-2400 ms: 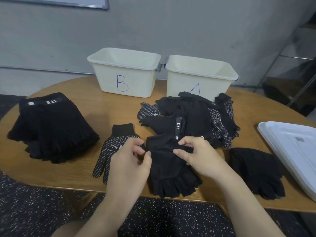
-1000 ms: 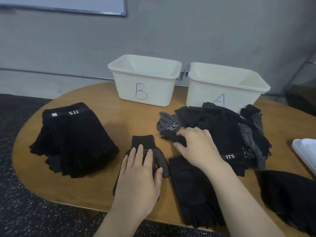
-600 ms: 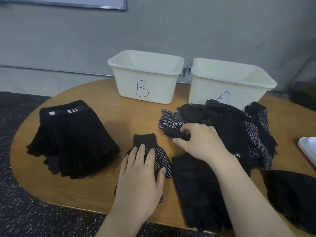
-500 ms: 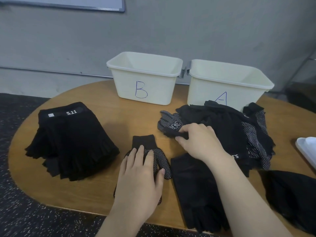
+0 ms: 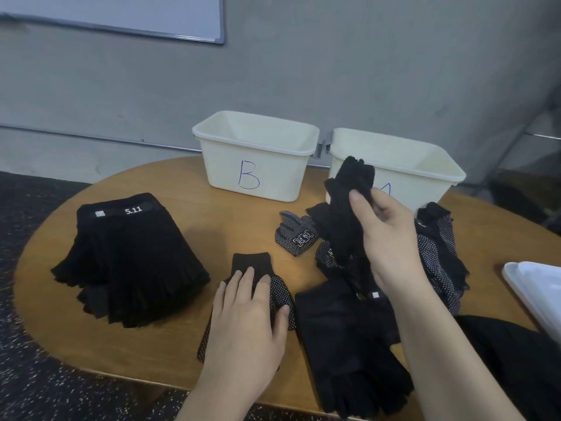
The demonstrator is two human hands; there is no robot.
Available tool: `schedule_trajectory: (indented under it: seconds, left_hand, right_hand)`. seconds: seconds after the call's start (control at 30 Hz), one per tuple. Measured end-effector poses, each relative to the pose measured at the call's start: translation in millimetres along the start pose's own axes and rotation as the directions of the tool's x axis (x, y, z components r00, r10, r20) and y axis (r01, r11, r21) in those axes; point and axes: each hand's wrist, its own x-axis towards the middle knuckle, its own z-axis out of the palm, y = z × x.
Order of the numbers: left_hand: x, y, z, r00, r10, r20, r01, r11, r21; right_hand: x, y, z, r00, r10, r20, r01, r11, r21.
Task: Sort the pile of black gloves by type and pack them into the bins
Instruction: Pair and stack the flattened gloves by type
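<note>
Right hand (image 5: 385, 235) pinching a limp black glove (image 5: 349, 208) above the pile (image 5: 437, 253), left hand (image 5: 246, 311) pressing flat on a dotted glove (image 5: 282, 296) on the bench (image 5: 194, 189); soft, light, likely best gripping at cuff.

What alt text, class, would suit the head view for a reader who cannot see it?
A right hand lifts a plain black glove from a mixed pile, while the left hand presses flat on a dotted glove. Bins B and A stand behind on the wooden table.
</note>
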Motion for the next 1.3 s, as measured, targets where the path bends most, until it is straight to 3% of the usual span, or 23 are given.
schedule_trajectory:
  seconds: [0.1, 0.2, 0.27, 0.33, 0.4, 0.47, 0.63, 0.73, 0.83, 0.97, 1.1, 1.3]
  left_hand:
    - [-2, 6, -3, 0.998, -0.005, -0.066, -0.005, 0.989, -0.148]
    - [-7, 12, -7, 0.995, -0.009, -0.096, -0.037, 0.884, -0.465]
    - [-9, 15, -9, 0.996, -0.029, -0.087, -0.040, 0.719, -0.693]
    - [-11, 19, -15, 1.000, -0.011, -0.007, -0.002, 0.431, -0.902]
    - [-11, 21, -21, 0.996, 0.022, 0.081, 0.076, 0.173, -0.982]
    - [-12, 21, -28, 0.991, 0.024, 0.131, 0.130, 0.066, -0.989]
    - [-16, 18, -28, 0.994, -0.046, 0.101, 0.107, 0.163, -0.981]
    - [-19, 18, -29, 0.996, -0.043, 0.075, 0.082, 0.200, -0.976]
    - [-22, 19, -31, 0.997, -0.039, 0.073, 0.079, 0.217, -0.973]
    - [-22, 19, -32, 0.996, -0.065, 0.057, 0.071, 0.234, -0.970]
    - [-19, 19, -31, 0.989, -0.126, 0.080, 0.100, 0.156, -0.983]
    - [-16, 23, -25, 0.980, -0.130, 0.151, 0.138, -0.109, -0.984]
  right_hand:
    - [-8, -14, -1, 0.995, 0.097, 0.029, -0.102, 0.956, 0.276]
    - [-23, -27, -2, 0.970, 0.200, 0.136, -0.239, 0.876, 0.419]
    - [-34, -35, -2, 0.942, 0.250, 0.225, -0.330, 0.814, 0.478]
    - [-44, -39, 1, 0.920, 0.276, 0.279, -0.385, 0.777, 0.498]
    - [-54, -39, 2, 0.901, 0.301, 0.311, -0.422, 0.773, 0.474]
    - [-65, -39, 4, 0.889, 0.315, 0.331, -0.442, 0.779, 0.445]
    - [-80, -37, -5, 0.901, 0.330, 0.282, -0.402, 0.879, 0.257]
    - [-85, -41, -13, 0.860, 0.366, 0.356, -0.428, 0.897, 0.111]
    - [-92, -41, -13, 0.840, 0.382, 0.385, -0.450, 0.887, 0.101]
    - [-93, -35, -13, 0.895, 0.352, 0.274, -0.391, 0.915, 0.100]
    - [-88, -43, -20, 0.885, 0.368, 0.285, -0.421, 0.894, 0.151]
    - [-86, -43, -32, 0.887, 0.375, 0.269, -0.424, 0.893, 0.151]
